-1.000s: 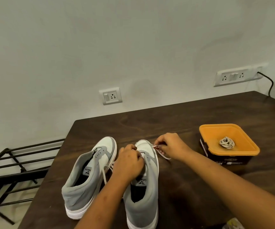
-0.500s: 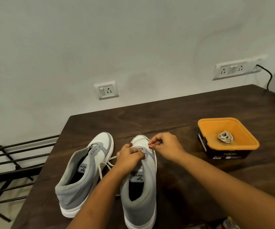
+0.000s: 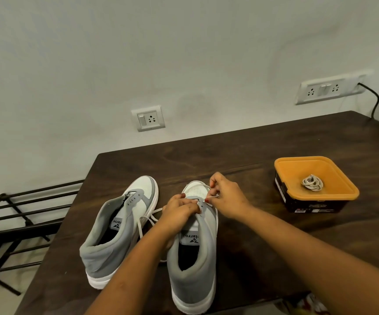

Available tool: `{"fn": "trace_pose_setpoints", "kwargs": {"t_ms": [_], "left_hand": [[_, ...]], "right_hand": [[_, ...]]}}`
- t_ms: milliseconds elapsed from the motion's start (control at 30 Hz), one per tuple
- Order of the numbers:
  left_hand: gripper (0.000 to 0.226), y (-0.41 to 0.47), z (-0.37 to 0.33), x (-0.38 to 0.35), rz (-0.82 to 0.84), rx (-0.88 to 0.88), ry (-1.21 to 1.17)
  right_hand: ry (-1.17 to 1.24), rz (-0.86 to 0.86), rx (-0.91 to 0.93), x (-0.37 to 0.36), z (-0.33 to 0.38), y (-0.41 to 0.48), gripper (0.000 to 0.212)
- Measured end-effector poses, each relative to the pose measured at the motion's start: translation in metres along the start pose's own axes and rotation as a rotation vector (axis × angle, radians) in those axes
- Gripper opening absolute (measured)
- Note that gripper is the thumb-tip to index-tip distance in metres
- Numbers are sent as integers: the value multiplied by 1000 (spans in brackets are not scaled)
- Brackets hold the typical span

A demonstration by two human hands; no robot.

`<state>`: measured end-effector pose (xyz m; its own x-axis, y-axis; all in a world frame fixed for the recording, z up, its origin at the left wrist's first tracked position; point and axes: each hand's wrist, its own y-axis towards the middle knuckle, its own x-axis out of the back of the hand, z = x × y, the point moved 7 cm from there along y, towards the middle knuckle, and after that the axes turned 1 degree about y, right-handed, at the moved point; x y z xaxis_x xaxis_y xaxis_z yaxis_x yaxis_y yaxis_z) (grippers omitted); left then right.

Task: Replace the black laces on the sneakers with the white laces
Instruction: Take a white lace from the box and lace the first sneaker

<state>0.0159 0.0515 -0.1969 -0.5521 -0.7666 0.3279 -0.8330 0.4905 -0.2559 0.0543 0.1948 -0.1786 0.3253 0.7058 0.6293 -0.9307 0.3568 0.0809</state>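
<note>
Two grey and white sneakers stand side by side on the dark wooden table [image 3: 252, 155], toes pointing away from me. The left sneaker [image 3: 120, 226] has no lace in its eyelets. My left hand [image 3: 180, 209] grips the eyelet flap of the right sneaker [image 3: 195, 258]. My right hand [image 3: 226, 197] pinches the tip of a white lace [image 3: 147, 220] near the front eyelets. The rest of that lace trails down between the two shoes. A second white lace [image 3: 312, 183] lies bundled in the orange container.
An orange container [image 3: 334, 194] with dark sides sits at the right of the table. A black metal rack [image 3: 13, 223] stands on the floor to the left. Wall sockets [image 3: 148, 118] and a plugged cable [image 3: 373, 98] are behind the table.
My right hand moved in from the shoe's right side to its front eyelets with the lace tip. My left hand stays on the right sneaker. The camera tilted slightly.
</note>
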Motion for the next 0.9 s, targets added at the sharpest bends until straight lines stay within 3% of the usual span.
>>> {"fn": "trace_pose_setpoints", "kwargs": {"t_ms": [233, 367, 667, 900], "left_hand": [[13, -2, -2, 0, 3, 0, -10], [30, -2, -3, -1, 4, -35, 7], [35, -3, -4, -1, 28, -40, 81], [34, -5, -4, 1, -17, -29, 46]], "right_hand": [[-151, 25, 23, 0, 2, -1, 35], [-132, 32, 37, -1, 3, 0, 41], [-116, 35, 45, -5, 3, 0, 42], [-193, 10, 103, -4, 9, -8, 24]]}}
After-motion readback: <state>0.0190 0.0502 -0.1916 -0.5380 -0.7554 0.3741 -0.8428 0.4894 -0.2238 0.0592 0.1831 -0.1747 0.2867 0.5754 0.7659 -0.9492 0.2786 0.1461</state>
